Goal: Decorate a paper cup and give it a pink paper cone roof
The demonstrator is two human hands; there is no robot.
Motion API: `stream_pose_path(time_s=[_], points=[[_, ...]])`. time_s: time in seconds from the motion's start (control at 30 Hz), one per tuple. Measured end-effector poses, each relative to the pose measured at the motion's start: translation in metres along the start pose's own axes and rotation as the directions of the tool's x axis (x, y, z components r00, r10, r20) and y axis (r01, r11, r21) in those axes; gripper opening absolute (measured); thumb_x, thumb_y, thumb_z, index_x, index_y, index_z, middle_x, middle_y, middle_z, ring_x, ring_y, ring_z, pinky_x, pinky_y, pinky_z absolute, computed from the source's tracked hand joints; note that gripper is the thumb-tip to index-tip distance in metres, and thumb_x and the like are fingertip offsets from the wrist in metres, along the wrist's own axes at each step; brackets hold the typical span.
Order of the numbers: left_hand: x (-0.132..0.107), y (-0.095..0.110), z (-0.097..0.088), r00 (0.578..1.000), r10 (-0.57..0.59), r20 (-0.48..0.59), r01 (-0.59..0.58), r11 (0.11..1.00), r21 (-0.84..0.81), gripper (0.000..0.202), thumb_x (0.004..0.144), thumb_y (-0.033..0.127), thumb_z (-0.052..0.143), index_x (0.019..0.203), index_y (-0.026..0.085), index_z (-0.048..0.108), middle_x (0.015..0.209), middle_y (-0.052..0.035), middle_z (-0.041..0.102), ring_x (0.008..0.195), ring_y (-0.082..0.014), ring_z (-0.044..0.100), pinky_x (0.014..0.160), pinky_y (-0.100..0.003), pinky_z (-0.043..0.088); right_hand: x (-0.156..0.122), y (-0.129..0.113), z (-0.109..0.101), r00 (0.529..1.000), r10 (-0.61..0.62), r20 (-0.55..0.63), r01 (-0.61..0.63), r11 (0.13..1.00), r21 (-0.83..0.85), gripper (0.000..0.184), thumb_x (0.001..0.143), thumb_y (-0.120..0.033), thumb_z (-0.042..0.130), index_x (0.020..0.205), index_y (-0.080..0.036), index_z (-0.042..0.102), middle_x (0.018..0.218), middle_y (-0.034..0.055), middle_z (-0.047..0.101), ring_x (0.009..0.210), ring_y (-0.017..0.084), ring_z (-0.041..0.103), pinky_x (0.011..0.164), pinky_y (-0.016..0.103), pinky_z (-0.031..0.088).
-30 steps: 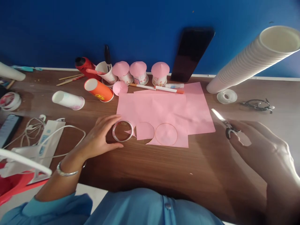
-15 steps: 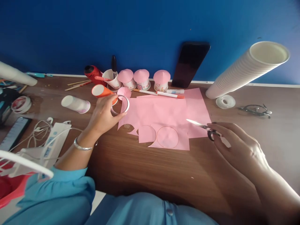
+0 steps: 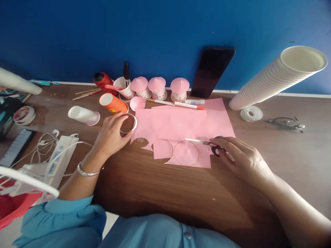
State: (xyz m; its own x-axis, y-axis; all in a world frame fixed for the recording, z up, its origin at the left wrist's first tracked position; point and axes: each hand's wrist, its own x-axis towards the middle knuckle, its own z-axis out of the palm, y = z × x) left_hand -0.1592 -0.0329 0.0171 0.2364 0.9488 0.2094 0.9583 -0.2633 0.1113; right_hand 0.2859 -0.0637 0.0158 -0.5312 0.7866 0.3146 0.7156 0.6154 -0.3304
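Observation:
My left hand (image 3: 111, 133) grips a white ring, which looks like a tape roll (image 3: 136, 122), at the left edge of the pink paper (image 3: 178, 122). Scissors (image 3: 199, 141) are in my right hand (image 3: 244, 160), their blades pointing left over the paper. Below the blades, a drawn circle (image 3: 186, 153) marks a pink piece. Beside it to the left is another pink piece (image 3: 162, 149) with a curved edge. A pink paper disc (image 3: 137, 103) lies just above the ring, near an orange paper cup (image 3: 113, 103) on its side.
Several small cups with pink cone tops (image 3: 180, 86) line the blue wall, beside a leaning phone (image 3: 212, 72). At right stand a tall stack of paper cups (image 3: 274, 81), a clear tape roll (image 3: 251, 113) and eyeglasses (image 3: 287, 123). A power strip (image 3: 62, 151) with cables lies left.
My right hand has carried the scissors left, over the drawn circle. My left hand has shifted the ring slightly left and down, away from the pink disc.

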Motion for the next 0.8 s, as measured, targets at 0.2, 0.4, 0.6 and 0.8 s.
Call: stream_pose_path(time_s=[0.2, 0.4, 0.6, 0.8], points=[[-0.005, 0.009, -0.004, 1.0, -0.006, 0.0, 0.006, 1.0, 0.017, 0.041, 0.094, 0.037, 0.065, 0.131, 0.022, 0.063, 0.145, -0.0148, 0.063, 0.133, -0.0379, 0.059, 0.113, -0.057, 0.05, -0.002, 0.0, 0.001, 1.0, -0.012, 0.018, 0.012, 1.0, 0.029, 0.039, 0.099, -0.011, 0.052, 0.134, -0.025, 0.061, 0.113, 0.0069, 0.078, 0.096, 0.021, 0.077, 0.081, 0.033, 0.064], [0.034, 0.028, -0.012, 0.997, -0.068, -0.04, 0.071, 0.995, 0.072, 0.031, 0.1, 0.027, 0.05, 0.125, 0.018, 0.068, 0.12, -0.0149, 0.076, 0.111, -0.0333, 0.071, 0.097, -0.05, 0.057, -0.002, 0.001, 0.003, 1.0, -0.019, 0.024, 0.017, 0.999, 0.046, 0.038, 0.1, -0.009, 0.053, 0.135, -0.023, 0.059, 0.114, 0.0087, 0.077, 0.097, 0.021, 0.077, 0.078, 0.032, 0.064], [0.085, 0.029, -0.009, 0.959, -0.284, 0.006, 0.271, 0.922, 0.277, 0.029, 0.097, 0.029, 0.053, 0.113, 0.012, 0.071, 0.098, -0.021, 0.076, 0.09, -0.0382, 0.073, 0.076, -0.049, 0.055, -0.004, 0.002, 0.005, 1.0, -0.031, 0.005, 0.03, 0.999, 0.037, 0.039, 0.1, -0.01, 0.054, 0.136, -0.023, 0.06, 0.113, 0.0076, 0.078, 0.099, 0.022, 0.078, 0.082, 0.033, 0.065], [0.099, 0.028, -0.003, 0.945, -0.314, 0.094, 0.254, 0.883, 0.395, 0.029, 0.098, 0.024, 0.048, 0.106, 0.008, 0.071, 0.095, -0.0247, 0.077, 0.089, -0.0397, 0.074, 0.072, -0.046, 0.053, -0.005, 0.003, 0.008, 0.999, -0.039, -0.008, 0.04, 0.999, 0.029, 0.037, 0.099, -0.009, 0.054, 0.134, -0.022, 0.061, 0.114, 0.0082, 0.077, 0.099, 0.022, 0.078, 0.083, 0.032, 0.064]])
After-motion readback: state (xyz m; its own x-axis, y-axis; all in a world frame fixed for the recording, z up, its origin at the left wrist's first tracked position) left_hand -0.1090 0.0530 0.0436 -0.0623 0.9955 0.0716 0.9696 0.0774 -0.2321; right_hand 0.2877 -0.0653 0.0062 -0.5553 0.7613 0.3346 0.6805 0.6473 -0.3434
